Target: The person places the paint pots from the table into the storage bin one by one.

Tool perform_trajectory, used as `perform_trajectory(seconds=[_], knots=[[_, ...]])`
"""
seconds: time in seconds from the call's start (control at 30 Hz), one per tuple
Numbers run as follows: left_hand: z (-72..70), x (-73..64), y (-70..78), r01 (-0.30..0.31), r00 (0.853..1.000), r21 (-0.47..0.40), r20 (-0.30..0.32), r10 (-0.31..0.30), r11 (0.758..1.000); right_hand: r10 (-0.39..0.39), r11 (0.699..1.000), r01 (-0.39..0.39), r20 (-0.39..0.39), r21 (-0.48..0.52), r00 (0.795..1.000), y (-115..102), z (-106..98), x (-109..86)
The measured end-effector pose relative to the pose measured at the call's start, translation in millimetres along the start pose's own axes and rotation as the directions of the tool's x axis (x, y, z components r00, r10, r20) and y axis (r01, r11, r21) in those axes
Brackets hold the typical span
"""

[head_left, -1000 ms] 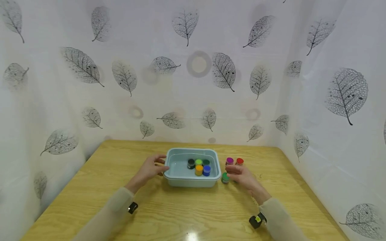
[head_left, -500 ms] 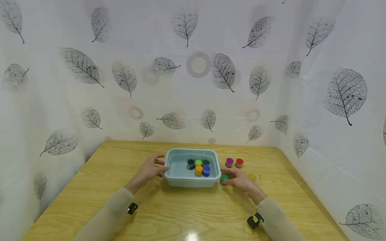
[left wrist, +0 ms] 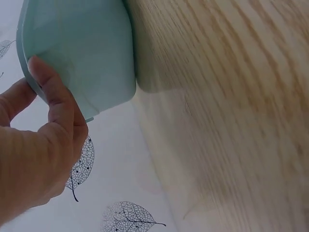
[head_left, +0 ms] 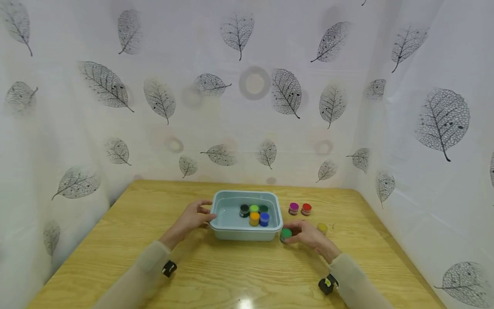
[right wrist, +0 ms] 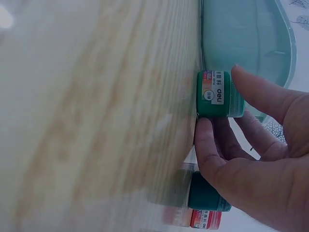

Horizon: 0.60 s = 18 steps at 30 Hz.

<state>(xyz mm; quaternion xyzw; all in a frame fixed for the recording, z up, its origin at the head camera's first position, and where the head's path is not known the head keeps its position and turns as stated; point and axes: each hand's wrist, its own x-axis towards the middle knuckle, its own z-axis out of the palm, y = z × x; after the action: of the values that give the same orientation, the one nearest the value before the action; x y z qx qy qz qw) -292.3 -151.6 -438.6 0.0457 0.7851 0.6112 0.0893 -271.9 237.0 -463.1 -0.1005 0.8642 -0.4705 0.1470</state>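
My left hand point(head_left: 193, 219) pinches the left rim of a pale blue plastic tub point(head_left: 243, 234), thumb on one side of the rim and fingers on the other in the left wrist view. Several small paint jars stand inside, among them a black jar point(head_left: 244, 210), an orange jar point(head_left: 254, 219) and a blue jar point(head_left: 264, 219). Just right of the tub, my right hand point(head_left: 308, 236) grips a green paint jar point(right wrist: 215, 94) between thumb and fingers. The jar stands upright, low at the table and close beside the tub's wall.
Behind the right hand stand a purple jar point(head_left: 293, 208) and a red jar point(head_left: 306, 209). A yellow jar point(head_left: 322, 228) is partly hidden by that hand. A dark teal jar point(right wrist: 205, 192) shows in the right wrist view. Leaf-print curtain point(head_left: 247, 128) surrounds the wooden table point(head_left: 239, 274).
My right hand has moved left onto the green jar, which has shifted slightly left and nearer me. The purple, red and yellow jars are now uncovered. My left hand stays at the rim.
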Motion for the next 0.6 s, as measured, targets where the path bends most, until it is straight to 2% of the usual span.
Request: perform_trajectory(seconds=[0.17,0.27,0.47,0.6], knots=[[0.0,-1.0,-1.4,0.028,1.000,-0.037,0.000,-0.028,0.999,0.004,1.000,-0.005,-0.036,-0.026,0.999,-0.4,1.6,-1.4],[0.2,-1.5,-2.1,0.038,0.999,-0.048,-0.007,-0.038,0.998,0.003,1.000,-0.004,-0.056,-0.007,0.998,0.2,1.5,-1.9],[1.1,-2.6,-0.5,0.024,1.000,-0.067,-0.004,-0.025,0.997,-0.049,0.988,0.056,-0.055,0.141,0.997,0.9,-2.4,-4.3],[1.2,-3.1,0.0,0.025,1.000,-0.077,0.007,-0.025,0.997,-0.048,0.975,0.060,-0.058,0.213,0.997,-0.2,-4.2,-4.3]])
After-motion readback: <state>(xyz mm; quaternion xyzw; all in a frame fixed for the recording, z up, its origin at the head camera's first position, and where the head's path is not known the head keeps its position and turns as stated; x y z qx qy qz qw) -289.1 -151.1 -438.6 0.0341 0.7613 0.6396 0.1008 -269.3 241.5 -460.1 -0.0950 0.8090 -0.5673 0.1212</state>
